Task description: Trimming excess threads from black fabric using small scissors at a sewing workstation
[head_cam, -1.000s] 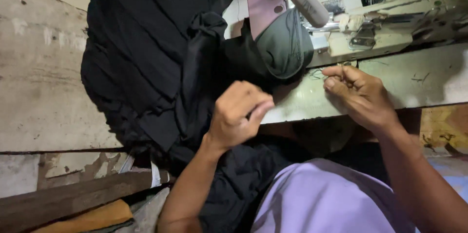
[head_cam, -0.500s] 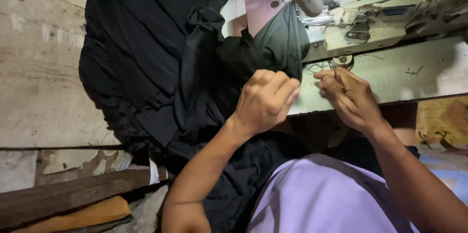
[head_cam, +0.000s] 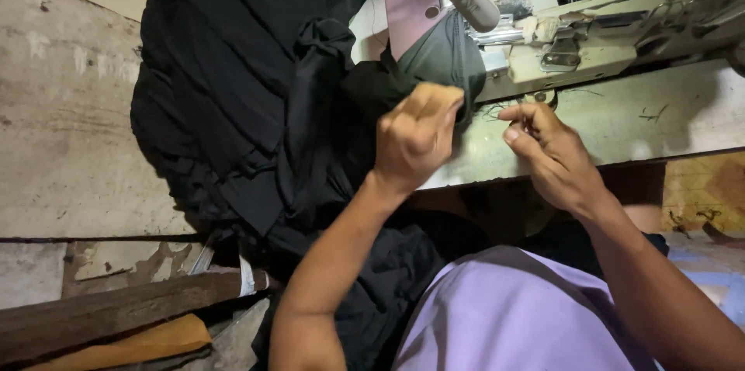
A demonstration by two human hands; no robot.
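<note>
1. Black fabric [head_cam: 233,107] fills the upper left of the frame, bunched against the sewing machine [head_cam: 590,22] at upper right.
2. Left hand [head_cam: 415,138], centre frame, is a closed fist beside the cloth; what it grips I cannot tell.
3. Right hand [head_cam: 547,150] has its fingers [head_cam: 516,116] pinched narrow over the pale surface [head_cam: 667,119], seemingly on thread; judged best kept taut.

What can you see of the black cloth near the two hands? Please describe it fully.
The black cloth is a large, soft, matte fabric, heavily folded and bunched. It lies over the pale worktable, spreads left and hangs down past the table edge onto the lap. A grey-green piece sits on it by the sewing machine. The closed left hand is raised in front of it; whether it grips the cloth is unclear.
</note>
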